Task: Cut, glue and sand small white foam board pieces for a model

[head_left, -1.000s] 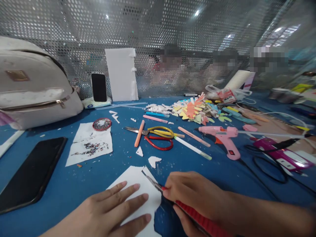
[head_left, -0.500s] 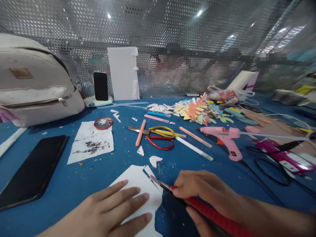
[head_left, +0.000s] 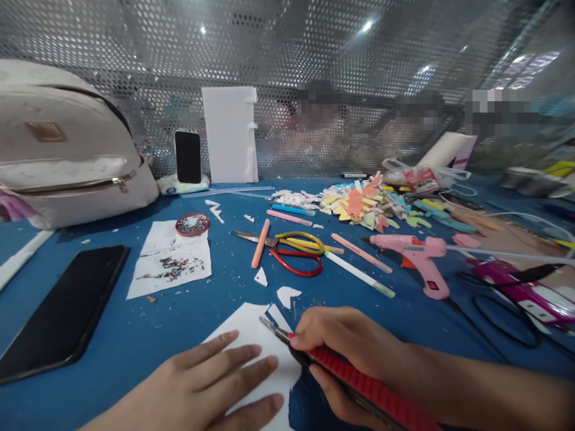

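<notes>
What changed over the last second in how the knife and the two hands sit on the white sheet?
The right hand slid the red utility knife toward the person along the white sheet's right edge, then back up near its top corner. The left hand stayed flat on the sheet. Both grips are unchanged; the scissors and pink glue gun lie as before.

No readable text anywhere. Red-and-white packet (head_left: 423, 178) at far right of table carries print, too blurred to read. Small pack (head_left: 173, 187) under propped phone (head_left: 187, 157) shows blue mark, illegible.
</notes>
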